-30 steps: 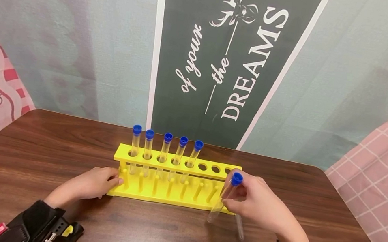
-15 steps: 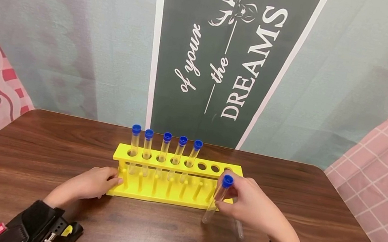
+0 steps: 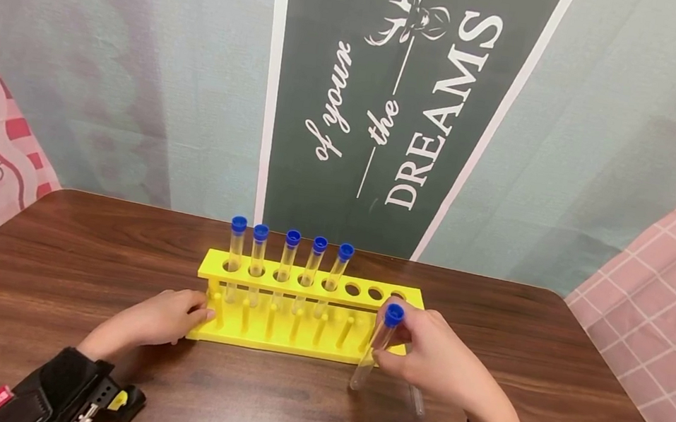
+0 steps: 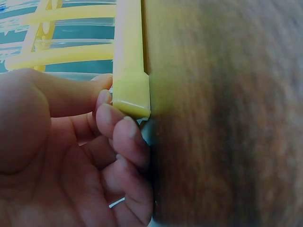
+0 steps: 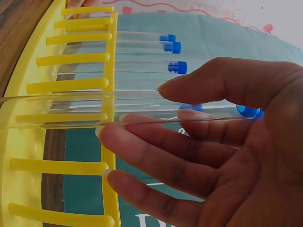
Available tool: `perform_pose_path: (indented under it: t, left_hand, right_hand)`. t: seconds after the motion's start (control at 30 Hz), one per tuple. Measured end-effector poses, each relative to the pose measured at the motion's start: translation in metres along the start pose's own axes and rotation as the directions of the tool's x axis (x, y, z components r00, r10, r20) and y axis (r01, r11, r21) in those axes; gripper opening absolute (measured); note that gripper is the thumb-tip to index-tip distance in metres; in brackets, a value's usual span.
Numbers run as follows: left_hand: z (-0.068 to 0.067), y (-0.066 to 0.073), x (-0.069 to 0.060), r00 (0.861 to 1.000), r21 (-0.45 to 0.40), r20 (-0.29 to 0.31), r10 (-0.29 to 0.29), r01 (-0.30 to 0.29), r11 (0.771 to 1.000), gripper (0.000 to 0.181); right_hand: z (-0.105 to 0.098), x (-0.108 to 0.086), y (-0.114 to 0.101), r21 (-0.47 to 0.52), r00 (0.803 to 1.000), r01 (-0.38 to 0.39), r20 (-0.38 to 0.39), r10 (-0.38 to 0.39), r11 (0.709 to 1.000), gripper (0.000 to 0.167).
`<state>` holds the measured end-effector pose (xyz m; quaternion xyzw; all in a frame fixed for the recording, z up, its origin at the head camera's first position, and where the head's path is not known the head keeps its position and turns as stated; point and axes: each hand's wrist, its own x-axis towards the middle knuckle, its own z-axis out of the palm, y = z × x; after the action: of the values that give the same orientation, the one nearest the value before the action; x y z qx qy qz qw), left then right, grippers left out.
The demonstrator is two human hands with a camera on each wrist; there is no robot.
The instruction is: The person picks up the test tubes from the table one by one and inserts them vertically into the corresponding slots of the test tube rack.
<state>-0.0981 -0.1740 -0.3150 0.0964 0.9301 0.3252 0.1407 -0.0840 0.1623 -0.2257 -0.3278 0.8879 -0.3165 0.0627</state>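
Note:
A yellow test tube rack (image 3: 301, 293) stands on the table with several blue-capped clear tubes (image 3: 288, 254) in its left holes. My left hand (image 3: 166, 320) holds the rack's left end; thumb and fingertips meet the yellow base (image 4: 130, 99) in the left wrist view. Before the rack's right part, my right hand (image 3: 428, 351) pinches another blue-capped test tube (image 3: 366, 368), tilted, its bottom toward me. The right wrist view has this tube (image 5: 71, 111) crossing in front of the rack's pegs, between thumb and fingers (image 5: 156, 153).
A clear tube (image 3: 416, 398) lies on the wooden table (image 3: 262, 400), partly hidden behind the right hand. Three holes on the rack's right side hold no tubes. Behind the table hangs a printed cloth (image 3: 338, 211); pink cloths flank both sides.
My right hand has moved a little to the left with the test tube, then nearly stopped. The left hand stays on the rack's end.

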Motion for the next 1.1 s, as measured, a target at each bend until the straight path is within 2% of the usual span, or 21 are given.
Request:
perform_pose_path:
  t: [0.23, 0.5, 0.67, 1.1]
  left_hand:
    - [-0.0006, 0.0004, 0.0003, 1.0, -0.001, 0.003, -0.012, 0.012, 1.0, 0.018]
    - [-0.0017, -0.0011, 0.0005, 1.0, 0.01, 0.004, -0.005, 0.005, 1.0, 0.019]
    - [-0.0012, -0.002, 0.0, 1.0, 0.009, -0.004, 0.0, 0.0, 1.0, 0.02]
    - [0.0007, -0.0019, 0.0006, 1.0, 0.0, 0.001, -0.011, 0.011, 1.0, 0.018]
  right_hand:
    - [-0.0007, -0.0003, -0.0011, -0.028, 0.998, 0.023, -0.058, -0.025, 0.999, 0.018]
    - [-0.0024, -0.0004, -0.0006, -0.028, 0.994, -0.011, -0.109, 0.007, 1.0, 0.024]
    - [-0.0023, -0.0002, -0.0031, -0.011, 0.992, 0.004, -0.127, -0.005, 1.0, 0.017]
    - [-0.002, 0.0004, -0.0057, -0.012, 0.98, 0.009, -0.201, -0.011, 1.0, 0.017]
